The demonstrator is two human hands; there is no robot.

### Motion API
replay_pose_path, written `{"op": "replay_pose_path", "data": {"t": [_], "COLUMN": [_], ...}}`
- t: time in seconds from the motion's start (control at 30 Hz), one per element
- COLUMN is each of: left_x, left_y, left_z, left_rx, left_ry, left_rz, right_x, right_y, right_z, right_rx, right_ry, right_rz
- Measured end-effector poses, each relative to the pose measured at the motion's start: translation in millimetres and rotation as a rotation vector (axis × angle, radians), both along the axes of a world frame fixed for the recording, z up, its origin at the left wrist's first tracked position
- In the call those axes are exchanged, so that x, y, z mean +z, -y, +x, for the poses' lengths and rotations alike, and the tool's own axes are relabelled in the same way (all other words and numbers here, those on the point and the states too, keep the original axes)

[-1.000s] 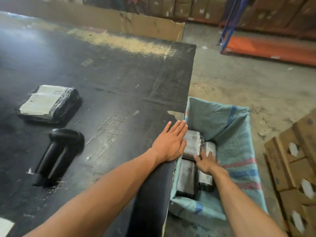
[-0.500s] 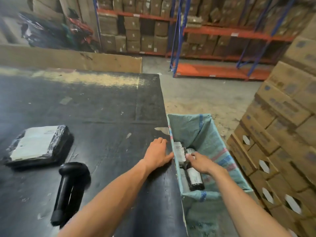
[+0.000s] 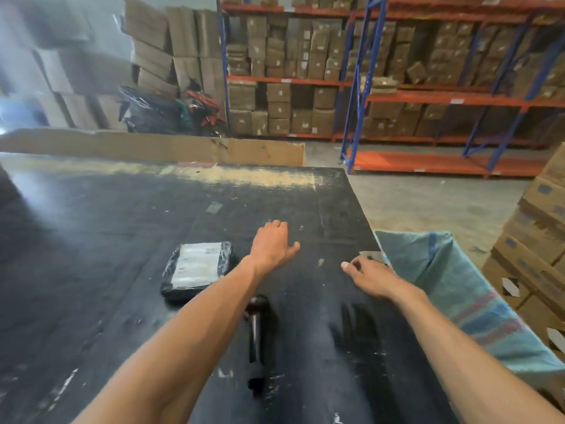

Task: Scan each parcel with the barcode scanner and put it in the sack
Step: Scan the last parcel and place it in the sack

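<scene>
One black-wrapped parcel [image 3: 197, 270] with a white label lies flat on the black table [image 3: 122, 228]. My left hand [image 3: 273, 244] hovers just right of it, fingers loosely curled, holding nothing. The black barcode scanner [image 3: 256, 332] lies on the table nearer to me, partly hidden under my left forearm. My right hand [image 3: 371, 275] is over the table near its right edge, empty, fingers loose. The blue-green woven sack [image 3: 452, 280] hangs open beside the table's right edge; its contents are out of sight.
Stacked cardboard boxes [image 3: 538, 240] stand at the right, close to the sack. A cardboard sheet [image 3: 159, 146] stands along the table's far edge. Orange and blue shelving [image 3: 397, 96] full of boxes lines the back, across a concrete floor.
Both hands have left the sack and moved left over the table; my left hand now sits near the parcel. The view has tilted up and swung away from the sack.
</scene>
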State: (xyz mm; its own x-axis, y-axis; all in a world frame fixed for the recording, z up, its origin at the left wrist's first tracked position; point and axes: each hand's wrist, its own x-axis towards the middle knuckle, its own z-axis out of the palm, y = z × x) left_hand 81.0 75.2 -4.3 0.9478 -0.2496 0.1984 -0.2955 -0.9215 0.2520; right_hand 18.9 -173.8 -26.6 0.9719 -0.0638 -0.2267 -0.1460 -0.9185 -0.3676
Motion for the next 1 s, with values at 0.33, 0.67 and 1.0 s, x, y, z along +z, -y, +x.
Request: {"op": "replay_pose_path", "data": {"t": [0.33, 0.67, 1.0], "left_x": [-21, -65, -70], "left_y": [-140, -193, -213], "left_z": [-5, -8, 10], "left_rx": [0.323, 0.551, 0.497], "left_ry": [-0.075, -0.380, -0.537], "left_rz": [-0.016, -0.226, -0.513], "right_x": [15, -14, -36], "right_y": [-133, -190, -199], "right_z": [-7, -26, -51], "right_rx": [0.152, 0.110, -0.104], "right_ry": [-0.174, -0.425, -0.319], "right_rz": [0.128, 0.399, 0.831]}}
